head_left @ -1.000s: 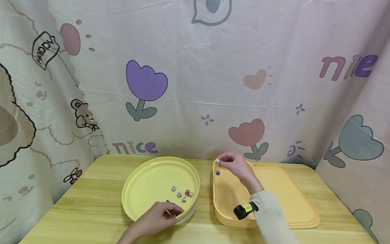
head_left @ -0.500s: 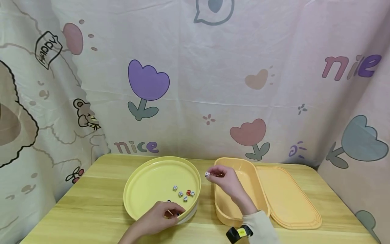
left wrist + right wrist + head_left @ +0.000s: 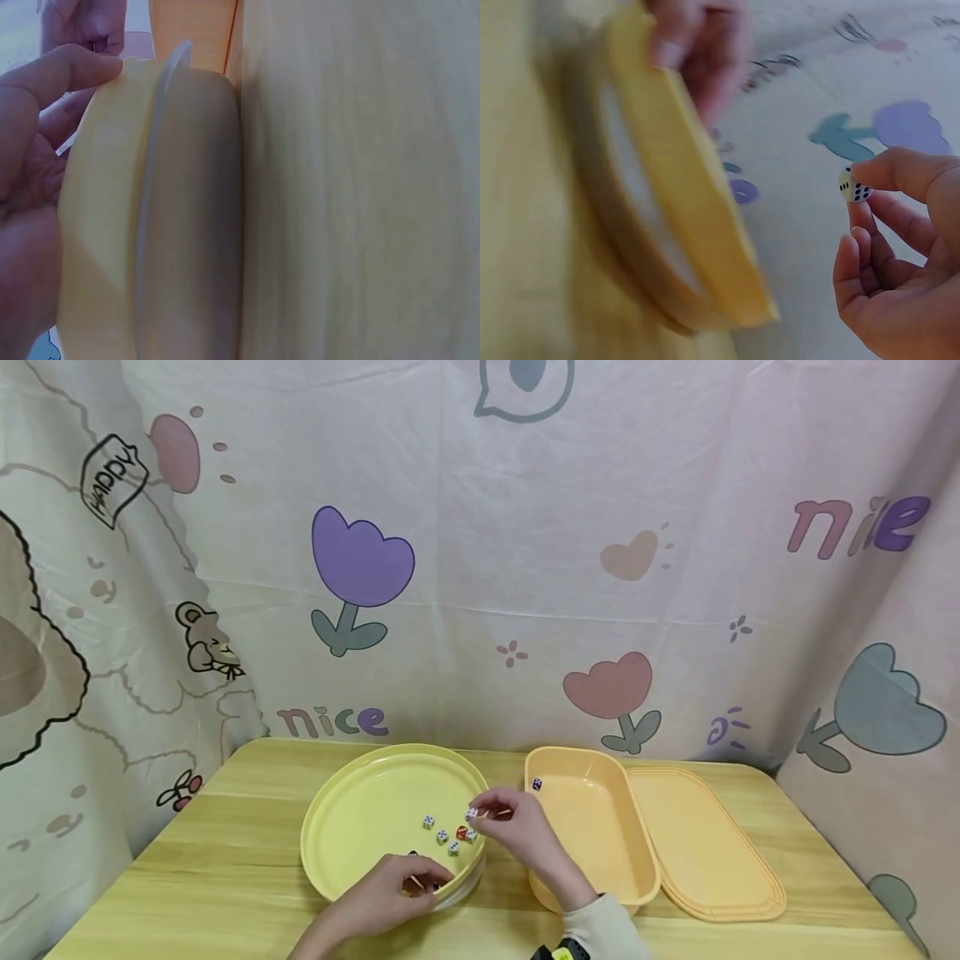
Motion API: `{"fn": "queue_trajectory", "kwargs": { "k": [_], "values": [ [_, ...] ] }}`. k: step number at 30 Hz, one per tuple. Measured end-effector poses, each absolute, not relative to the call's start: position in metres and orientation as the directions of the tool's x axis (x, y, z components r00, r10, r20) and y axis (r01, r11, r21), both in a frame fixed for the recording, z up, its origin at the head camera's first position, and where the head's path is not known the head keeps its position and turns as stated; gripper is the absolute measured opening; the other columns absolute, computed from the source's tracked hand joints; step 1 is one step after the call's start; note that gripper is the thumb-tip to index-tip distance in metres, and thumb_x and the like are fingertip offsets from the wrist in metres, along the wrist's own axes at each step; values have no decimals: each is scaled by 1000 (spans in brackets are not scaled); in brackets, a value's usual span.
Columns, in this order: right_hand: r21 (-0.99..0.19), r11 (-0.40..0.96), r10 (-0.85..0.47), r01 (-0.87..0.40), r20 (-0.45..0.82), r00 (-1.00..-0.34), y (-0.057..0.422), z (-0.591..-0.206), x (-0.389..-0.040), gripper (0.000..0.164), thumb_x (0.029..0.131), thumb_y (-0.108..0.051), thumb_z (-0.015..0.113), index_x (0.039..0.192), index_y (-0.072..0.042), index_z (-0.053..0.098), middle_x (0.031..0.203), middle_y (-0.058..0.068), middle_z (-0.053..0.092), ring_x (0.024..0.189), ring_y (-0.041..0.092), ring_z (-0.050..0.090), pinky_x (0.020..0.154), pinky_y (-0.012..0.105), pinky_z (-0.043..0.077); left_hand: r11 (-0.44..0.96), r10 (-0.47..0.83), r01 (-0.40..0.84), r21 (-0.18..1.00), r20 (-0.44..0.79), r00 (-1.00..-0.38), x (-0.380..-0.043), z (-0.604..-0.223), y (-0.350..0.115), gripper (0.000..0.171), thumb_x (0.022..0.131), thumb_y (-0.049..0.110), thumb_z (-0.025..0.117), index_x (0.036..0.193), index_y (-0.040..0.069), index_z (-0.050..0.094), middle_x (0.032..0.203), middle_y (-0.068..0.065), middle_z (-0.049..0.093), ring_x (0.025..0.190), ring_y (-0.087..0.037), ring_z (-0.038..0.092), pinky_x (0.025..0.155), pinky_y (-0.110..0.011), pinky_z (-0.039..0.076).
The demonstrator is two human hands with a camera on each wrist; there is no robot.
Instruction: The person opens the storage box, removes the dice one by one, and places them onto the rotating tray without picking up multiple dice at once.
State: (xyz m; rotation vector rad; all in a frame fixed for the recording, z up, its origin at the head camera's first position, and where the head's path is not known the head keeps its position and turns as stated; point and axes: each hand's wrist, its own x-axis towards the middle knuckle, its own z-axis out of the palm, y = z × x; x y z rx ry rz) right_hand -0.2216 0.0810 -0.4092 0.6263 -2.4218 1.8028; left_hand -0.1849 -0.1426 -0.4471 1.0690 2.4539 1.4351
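A white die with blue dots [image 3: 472, 814] is pinched between the thumb and fingertips of my right hand [image 3: 517, 831], just above the right side of the yellow round tray [image 3: 360, 810]. In the right wrist view the die [image 3: 855, 185] shows clearly at the fingertips. My left hand [image 3: 390, 893] holds the tray's near rim, thumb at the edge and fingers reaching inside. Dark dice peek out beside those fingers, partly hidden. Several white dice [image 3: 442, 837] and a red die [image 3: 462, 832] lie in the tray near its right side.
Right of the tray stands an orange rectangular container [image 3: 592, 827] with one dark blue die [image 3: 537, 784] at its far left corner. Its flat orange lid [image 3: 712, 852] lies beside it on the wooden table [image 3: 225, 852]. A printed curtain [image 3: 465, 568] hangs behind.
My right hand has moved left and nearer with the white die, from the orange container's far left corner to the round tray. My left hand stays at the rim.
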Motion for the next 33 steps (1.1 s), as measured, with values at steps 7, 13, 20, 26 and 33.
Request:
{"fn": "queue_trajectory", "kwargs": {
  "k": [7,13,20,26,33],
  "values": [
    [-904,196,-372,-381,291,-882,64,-421,-214,14,81,-2,72,94,2,69,81,2,63,72,9,56,69,22,50,311,616,529,790,257,-745,-185,-447,-142,20,85,2,65,104,6,71,89,9,64,81,-2,57,72,-25,52],
    [-889,230,-379,-395,292,-878,57,-431,-214,16,80,-1,72,95,2,67,81,0,62,73,7,55,68,22,50,297,619,531,793,264,-740,-185,-447,-143,20,84,0,65,102,6,71,88,8,64,81,-2,56,71,-25,52],
    [-882,261,-371,-392,283,-885,55,-433,-215,14,80,-1,72,93,0,68,80,0,62,70,7,55,64,21,49,291,616,517,805,255,-745,-185,-448,-144,19,86,1,65,103,5,71,89,8,64,81,-3,57,72,-25,52],
    [-882,267,-361,-389,283,-889,57,-431,-215,13,79,1,72,92,2,68,79,0,61,69,7,54,63,20,48,299,616,520,800,254,-746,-186,-449,-144,19,85,1,65,104,5,71,89,9,63,81,-3,57,72,-25,52],
    [-854,317,-358,-413,296,-886,56,-430,-214,13,78,7,69,90,6,66,78,3,61,68,7,53,63,19,47,297,616,538,789,272,-739,-186,-450,-143,20,84,1,65,104,4,71,88,10,63,81,-2,57,71,-25,53]
  ]
}}
